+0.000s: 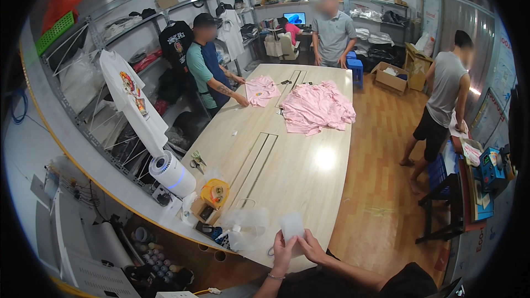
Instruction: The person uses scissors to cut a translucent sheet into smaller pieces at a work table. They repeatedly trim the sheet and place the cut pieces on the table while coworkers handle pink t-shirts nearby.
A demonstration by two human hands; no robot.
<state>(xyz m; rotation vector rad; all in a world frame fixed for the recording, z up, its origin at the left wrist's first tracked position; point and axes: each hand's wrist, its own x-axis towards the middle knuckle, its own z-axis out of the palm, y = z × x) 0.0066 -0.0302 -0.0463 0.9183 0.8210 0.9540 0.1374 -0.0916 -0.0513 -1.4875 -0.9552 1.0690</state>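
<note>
At the near end of the long table, I hold up a whitish, translucent rectangular piece (291,224); whether it is a plastic sleeve or a stack of sheets I cannot make out. My left hand (282,255) grips its lower left edge, a bracelet at the wrist. On the lower right edge, the fingers of my right hand (311,248) close on the same piece. A crumpled clear plastic bag (246,230) lies just left of my hands. Partly behind my left hand, a small ring-like thing (270,251) shows on the tabletop.
Left on the table (298,171) are scissors (197,160), a yellow basket (215,193), a cardboard box (202,208) and a white cylindrical appliance (172,175). Farther off lies a pink garment pile (319,107). One person handles a pink shirt (261,90); others stand or sit around.
</note>
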